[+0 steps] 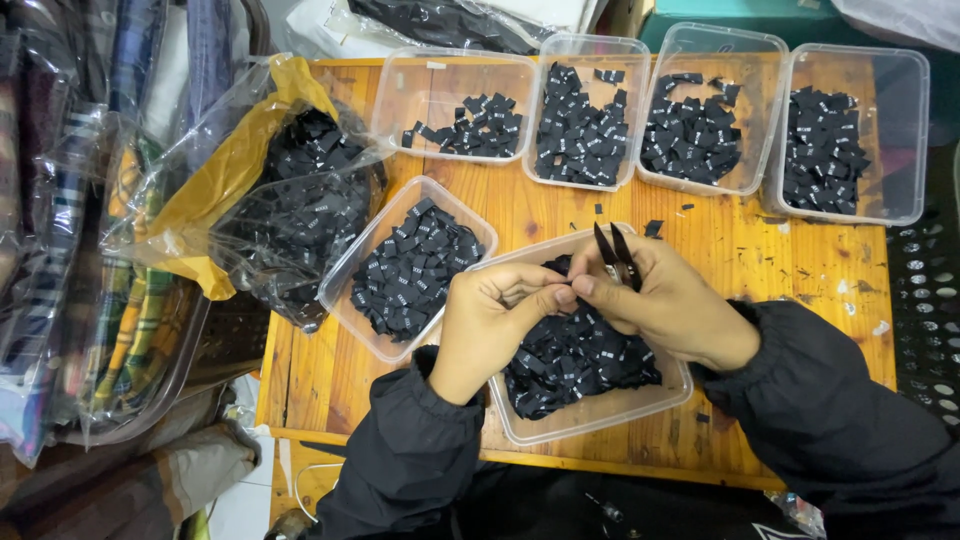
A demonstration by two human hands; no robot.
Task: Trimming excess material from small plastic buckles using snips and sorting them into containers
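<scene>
Hands over the label tub (520,425): right hand (670,300) pinches upright black tweezers (612,255); left hand (495,320), fingers curled, meets it fingertip to fingertip.

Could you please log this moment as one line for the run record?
left hand: pinching small black fabric label | right hand: holding black snips | under hands: clear plastic tub of labels | surface: wooden table

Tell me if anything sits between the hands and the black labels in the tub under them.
Nothing visible does. The left hand and the right hand, which holds small black snips, meet directly above the open clear tub, and the black labels lie uncovered below.
</scene>
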